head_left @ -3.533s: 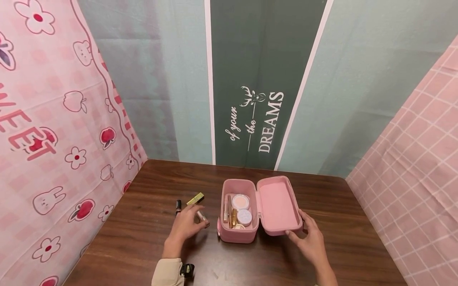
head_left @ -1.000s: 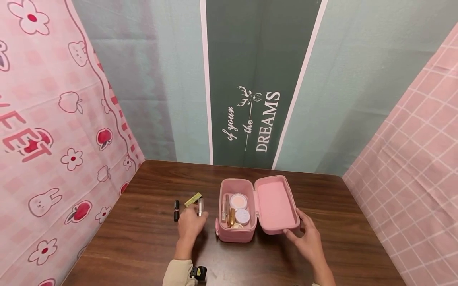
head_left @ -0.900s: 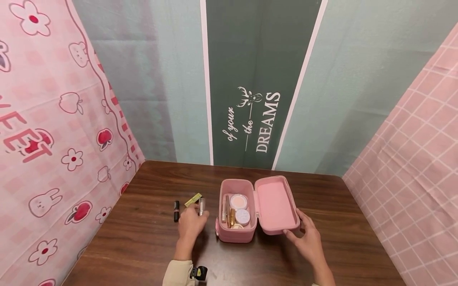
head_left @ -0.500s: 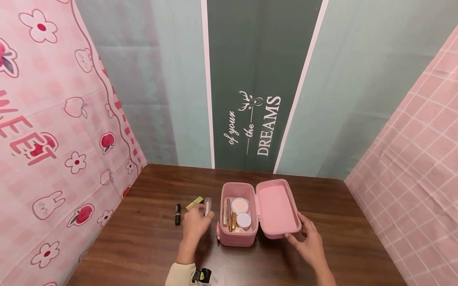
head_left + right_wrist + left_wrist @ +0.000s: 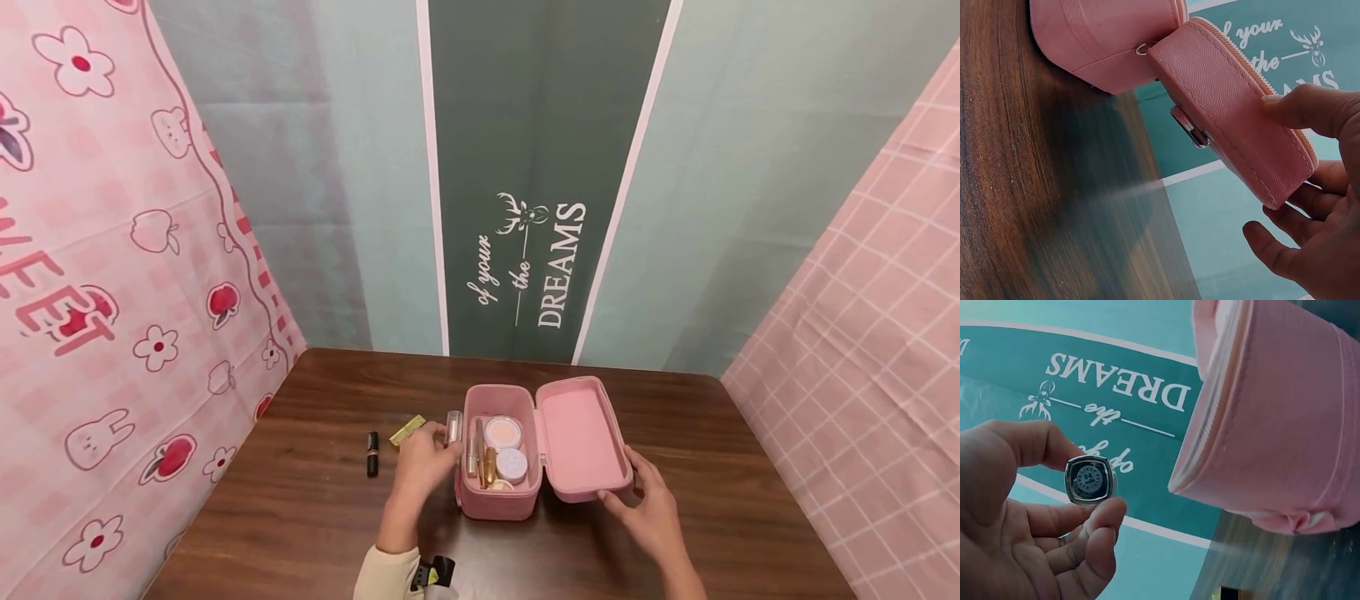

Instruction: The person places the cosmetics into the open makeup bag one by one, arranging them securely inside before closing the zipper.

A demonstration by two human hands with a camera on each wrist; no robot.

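Left hand (image 5: 422, 467): grip pinches the clear tube (image 5: 453, 428) between thumb and fingers, its squared end facing the wrist camera.
Clear tube: raised beside the left wall of the pink case (image 5: 498, 505); whether the two touch, I cannot tell.
Tube's handling: probably light and stiff; its glossy sides may slip, and the clear part could crack if dropped. Flat sides, around the middle, seem the safest hold.
Right hand (image 5: 651, 504): grip holds the near outer corner of the pink lid (image 5: 581, 442).
Pink lid: swung out to the right, inside showing; likely a light, firm shell under soft skin, best held by the rim.
Inside the case: a round compact (image 5: 503, 432), a white jar (image 5: 512, 465) and a gold tube (image 5: 491, 465), among others.
On the worktop (image 5: 300, 517): a black tube (image 5: 372, 454) and a yellow box (image 5: 407, 430), left of the case.
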